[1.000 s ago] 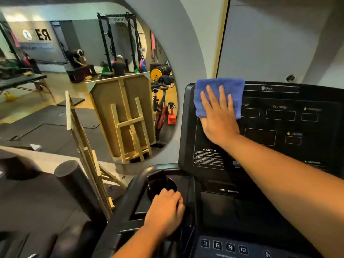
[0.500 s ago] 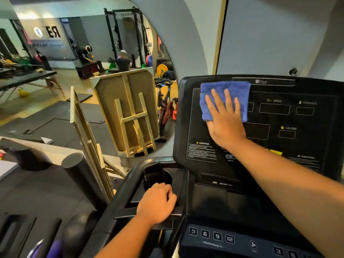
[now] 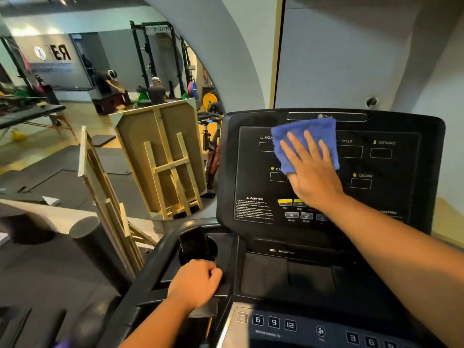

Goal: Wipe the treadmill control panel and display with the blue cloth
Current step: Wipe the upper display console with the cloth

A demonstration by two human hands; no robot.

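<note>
The folded blue terry cloth [image 3: 305, 144] lies flat against the upper middle of the black glossy treadmill display [image 3: 391, 197], covering the area between the INCLINE and SPEED readouts. The right hand [image 3: 311, 172] presses it there with an open palm; its fingers [image 3: 292, 146] are spread and laid flat over the cloth, not pinching it.

Change noted: half a second ago the cloth sat at the display's upper left corner. It has since travelled rightward, so the INCLINE label and the pulse marking on the left are now uncovered. In my judgement the left portion of the upper row has been wiped, and the stroke is working across toward the right.

Outstanding, as judged from the present layout: the SPEED, DISTANCE and CALORIE windows, the yellow and grey button rows [image 3: 298, 209] below the hand, and the lower control panel with numbered keys [image 3: 273, 322] at the bottom edge. None of these is under the cloth.

The left hand [image 3: 195, 282] rests on the black plastic side console [image 3: 160, 277], fingers curled closed around its edge, just below a dark phone [image 3: 193, 243] standing in the cup holder. It appears to serve as a brace only.
</note>
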